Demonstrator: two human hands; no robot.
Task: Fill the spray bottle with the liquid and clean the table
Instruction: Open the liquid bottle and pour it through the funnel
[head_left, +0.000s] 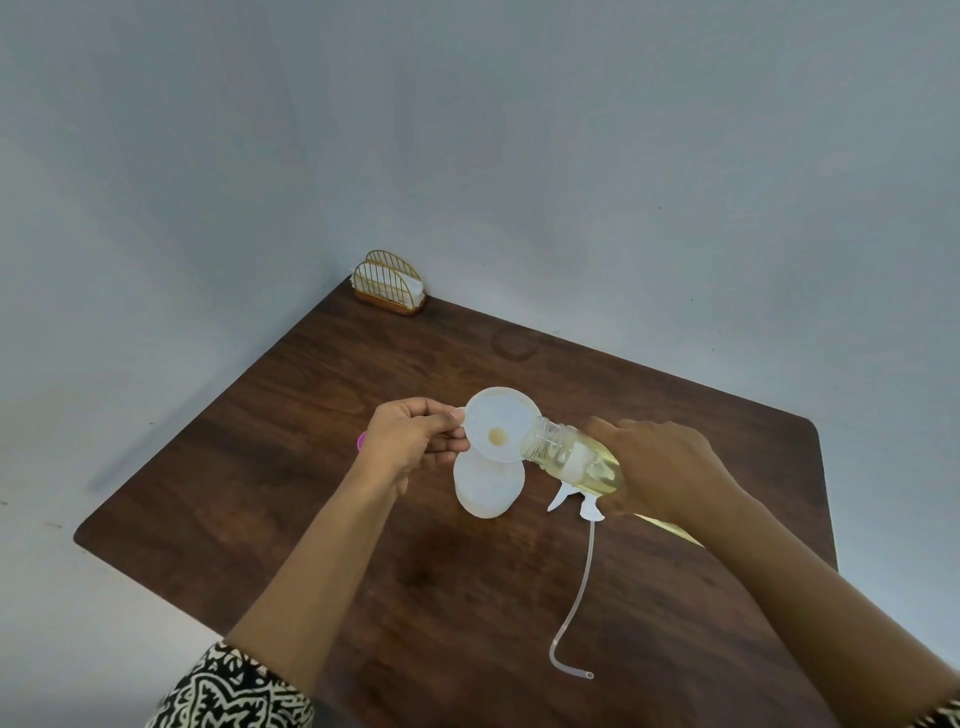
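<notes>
from the head camera, a dark wooden table (363, 519) stands against a pale wall. near its middle stands a white spray bottle (485, 491) with its top off, and a white funnel (493, 415) sits in its mouth, tipped a little toward the camera. the left hand (410, 439) pinches the funnel's left rim between thumb and fingertips. the right hand (670, 467) is wrapped around a clear bottle (566, 454) of pale yellow liquid (602, 470), tilted so that its open threaded neck touches the funnel's right rim. a small yellowish pool shows at the funnel's centre. the two hands are apart, one on each side of the funnel.

the spray head (574, 499) lies on the table just right of the spray bottle, under the clear bottle, its thin tube (582, 587) curving toward the near edge. a pink object (362, 440) peeks out behind the left hand. a gold wire napkin holder (388, 283) stands at the far left corner. a faint ring mark (514, 344) shows far of the funnel. a patterned sleeve (228, 691) covers the left arm.
</notes>
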